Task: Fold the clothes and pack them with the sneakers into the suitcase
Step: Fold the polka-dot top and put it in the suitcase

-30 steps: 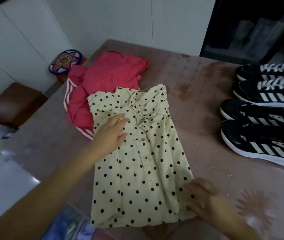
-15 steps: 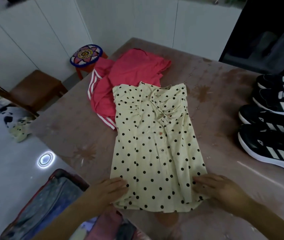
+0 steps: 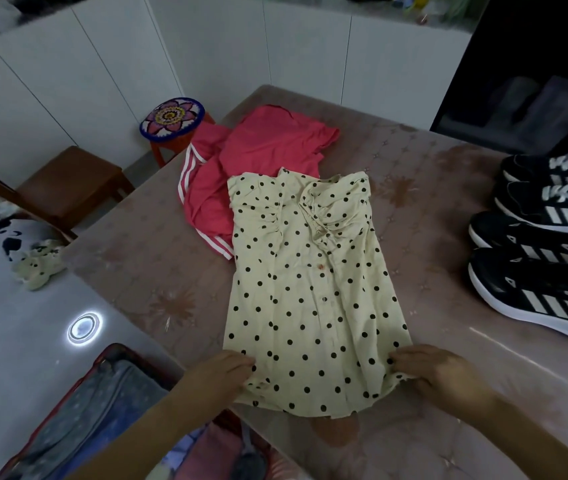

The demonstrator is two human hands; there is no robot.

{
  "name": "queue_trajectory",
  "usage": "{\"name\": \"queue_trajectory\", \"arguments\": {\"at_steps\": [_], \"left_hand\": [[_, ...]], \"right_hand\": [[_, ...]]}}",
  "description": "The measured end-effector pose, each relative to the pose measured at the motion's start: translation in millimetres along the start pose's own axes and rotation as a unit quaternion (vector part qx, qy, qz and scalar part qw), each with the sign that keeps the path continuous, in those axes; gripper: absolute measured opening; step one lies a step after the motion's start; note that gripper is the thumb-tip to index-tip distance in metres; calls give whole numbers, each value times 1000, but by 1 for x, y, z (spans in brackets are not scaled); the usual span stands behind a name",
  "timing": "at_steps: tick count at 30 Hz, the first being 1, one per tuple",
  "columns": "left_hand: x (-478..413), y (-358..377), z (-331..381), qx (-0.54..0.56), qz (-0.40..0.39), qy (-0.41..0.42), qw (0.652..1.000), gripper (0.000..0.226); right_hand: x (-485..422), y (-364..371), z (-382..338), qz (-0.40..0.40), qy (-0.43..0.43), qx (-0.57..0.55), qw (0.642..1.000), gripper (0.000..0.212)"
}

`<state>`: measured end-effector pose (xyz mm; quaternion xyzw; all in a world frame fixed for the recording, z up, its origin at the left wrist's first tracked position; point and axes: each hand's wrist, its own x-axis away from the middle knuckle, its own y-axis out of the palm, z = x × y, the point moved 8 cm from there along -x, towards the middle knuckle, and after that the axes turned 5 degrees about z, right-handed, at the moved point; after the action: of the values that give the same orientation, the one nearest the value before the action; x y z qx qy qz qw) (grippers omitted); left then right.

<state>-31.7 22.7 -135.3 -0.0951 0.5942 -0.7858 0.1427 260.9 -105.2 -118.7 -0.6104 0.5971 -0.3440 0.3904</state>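
White panelled cupboards point(image 3: 102, 64) line the far wall beside a dark glass-fronted cabinet point(image 3: 535, 81), and by the patterned pinkish table point(image 3: 144, 271) stand a brown chair point(image 3: 68, 181) and a small stool point(image 3: 171, 117) with a flowered top — the glossy grey floor point(image 3: 5, 341) reflects a ring of light point(image 3: 83, 329).

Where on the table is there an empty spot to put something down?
One bare strip of table runs between the polka-dot dress and the sneakers. Another lies left of the dress, nearer than the pink clothes. It is crowded along the right edge, where four sneakers stand, and at the dress's near hem, held by the left hand and right hand.
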Motion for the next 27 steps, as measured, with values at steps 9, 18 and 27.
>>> {"name": "queue_trajectory", "arguments": {"at_steps": [9,18,27], "left_hand": [[15,11,31,91,-232,-94,964,23],[-52,-51,0,183,-388,-119,895,8],[-165,-120,-134,171,-135,-298,930,7]], "right_hand": [[44,8,8,-263,102,-86,955,47],[-28,-38,14,-384,175,-175,890,20],[-168,-106,75,-70,252,-152,953,20]]}}
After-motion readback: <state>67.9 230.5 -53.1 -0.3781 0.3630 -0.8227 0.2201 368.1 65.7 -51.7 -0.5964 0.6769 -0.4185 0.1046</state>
